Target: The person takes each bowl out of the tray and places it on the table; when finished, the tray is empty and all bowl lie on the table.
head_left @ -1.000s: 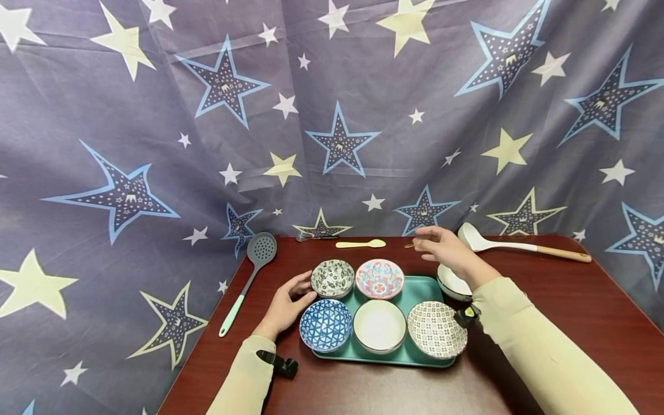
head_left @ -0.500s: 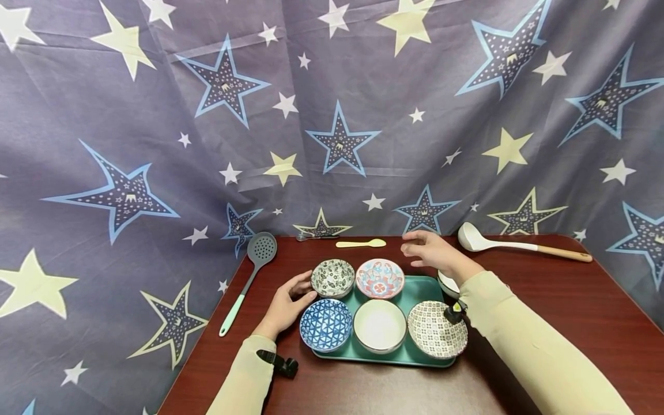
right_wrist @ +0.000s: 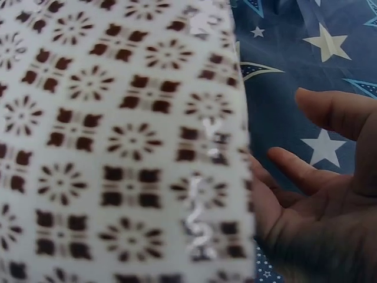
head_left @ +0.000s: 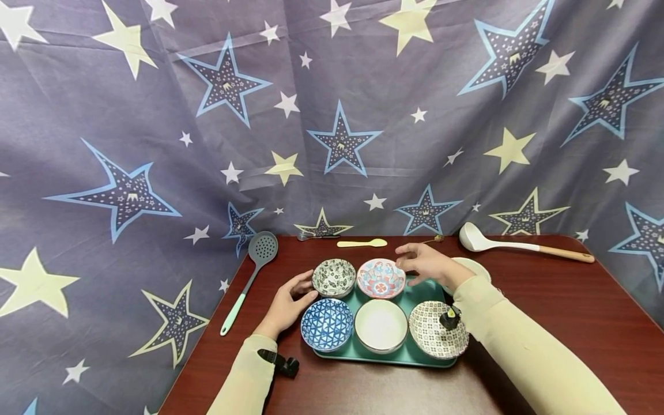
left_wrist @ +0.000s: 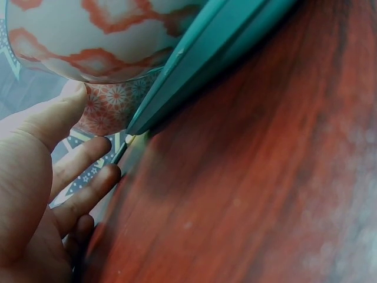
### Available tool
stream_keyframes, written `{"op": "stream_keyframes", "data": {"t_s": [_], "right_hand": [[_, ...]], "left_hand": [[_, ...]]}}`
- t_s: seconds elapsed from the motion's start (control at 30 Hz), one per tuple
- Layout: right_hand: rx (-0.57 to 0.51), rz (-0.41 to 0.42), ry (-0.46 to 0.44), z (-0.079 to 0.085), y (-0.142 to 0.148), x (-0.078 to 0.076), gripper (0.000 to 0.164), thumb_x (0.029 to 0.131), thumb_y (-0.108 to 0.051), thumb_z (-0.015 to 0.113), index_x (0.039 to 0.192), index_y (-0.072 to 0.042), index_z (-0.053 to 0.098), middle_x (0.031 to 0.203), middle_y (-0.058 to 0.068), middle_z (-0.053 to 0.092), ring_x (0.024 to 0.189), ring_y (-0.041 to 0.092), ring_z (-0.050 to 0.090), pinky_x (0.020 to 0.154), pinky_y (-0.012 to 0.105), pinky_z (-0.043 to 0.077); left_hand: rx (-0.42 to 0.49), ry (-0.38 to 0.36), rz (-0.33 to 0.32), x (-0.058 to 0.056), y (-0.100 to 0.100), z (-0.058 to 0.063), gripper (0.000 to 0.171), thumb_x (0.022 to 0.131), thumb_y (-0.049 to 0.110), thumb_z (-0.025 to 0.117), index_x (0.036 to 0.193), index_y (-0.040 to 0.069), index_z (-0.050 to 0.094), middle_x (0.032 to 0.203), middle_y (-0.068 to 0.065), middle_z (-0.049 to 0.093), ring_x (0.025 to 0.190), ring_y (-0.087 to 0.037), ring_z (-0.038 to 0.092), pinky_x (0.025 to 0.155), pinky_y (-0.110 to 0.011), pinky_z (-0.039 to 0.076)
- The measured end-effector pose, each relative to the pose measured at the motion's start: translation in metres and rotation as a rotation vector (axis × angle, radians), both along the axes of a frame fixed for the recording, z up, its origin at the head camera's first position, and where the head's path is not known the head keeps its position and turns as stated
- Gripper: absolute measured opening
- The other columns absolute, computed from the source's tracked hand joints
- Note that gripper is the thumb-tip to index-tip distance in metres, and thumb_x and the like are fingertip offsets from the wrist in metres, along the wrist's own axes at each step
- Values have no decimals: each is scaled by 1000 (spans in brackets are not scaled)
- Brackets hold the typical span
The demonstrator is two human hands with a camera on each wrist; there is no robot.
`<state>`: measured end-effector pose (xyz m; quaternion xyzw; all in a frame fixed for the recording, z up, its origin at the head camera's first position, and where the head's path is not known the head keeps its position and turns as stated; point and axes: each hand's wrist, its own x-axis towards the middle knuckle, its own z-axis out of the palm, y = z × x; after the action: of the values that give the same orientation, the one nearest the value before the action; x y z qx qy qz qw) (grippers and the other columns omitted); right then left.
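Star-printed purple-grey cloth point(head_left: 358, 75), hung as backdrop; before it, one red-brown tabletop point(head_left: 544, 311). On this, one teal tray point(head_left: 427, 291) carries five bowls. Back row: leaf-patterned bowl point(head_left: 334, 278), left; pink-and-blue bowl point(head_left: 378, 279) beside it. Front row, left to right: blue bowl point(head_left: 327, 324), cream bowl point(head_left: 381, 326), brown-patterned bowl point(head_left: 430, 328). Sixth bowl point(head_left: 474, 266): near the tray's right end, partly behind my wrist. Hands, two, both released: my left hand point(head_left: 289, 302) lies alongside the leaf-patterned bowl, thumb and fingers apart; my right hand point(head_left: 427, 263) is at the pink-and-blue bowl's right rim, fingers loosely bent, contact I cannot tell. Utensils: grey skimmer point(head_left: 249, 281), left; yellow spoon point(head_left: 362, 243), rear; white ladle point(head_left: 513, 246), right rear.
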<state>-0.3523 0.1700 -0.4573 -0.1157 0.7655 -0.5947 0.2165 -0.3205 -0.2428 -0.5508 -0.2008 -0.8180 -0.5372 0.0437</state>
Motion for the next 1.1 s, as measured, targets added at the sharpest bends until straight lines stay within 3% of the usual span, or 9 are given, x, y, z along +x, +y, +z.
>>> {"op": "stream_keyframes", "data": {"t_s": [0.43,0.8,1.1], "right_hand": [[33,17,-55,-13,-7,5,56,102,2,59,154,6,40,138,33,49,109,38,65,84,55,60],[-32,-3,-91,-19,-9,4,58,100,10,55,155,4,38,137,35,46,102,38,67,81,52,62],[-39,-49,-55,-24,-10,3,57,97,12,59,152,4,46,128,32,52,101,39,68,79,48,62]], "left_hand": [[-16,6,5,-1,0,-1,60,99,25,75,154,15,54,130,-8,72,116,-25,67,101,-41,52],[5,1,-2,2,1,2,59,99,20,76,154,11,54,130,-12,71,115,-28,68,100,-41,52],[-8,8,-2,-1,-2,-2,59,100,23,75,154,16,54,129,-8,72,115,-25,68,100,-40,52]]}}
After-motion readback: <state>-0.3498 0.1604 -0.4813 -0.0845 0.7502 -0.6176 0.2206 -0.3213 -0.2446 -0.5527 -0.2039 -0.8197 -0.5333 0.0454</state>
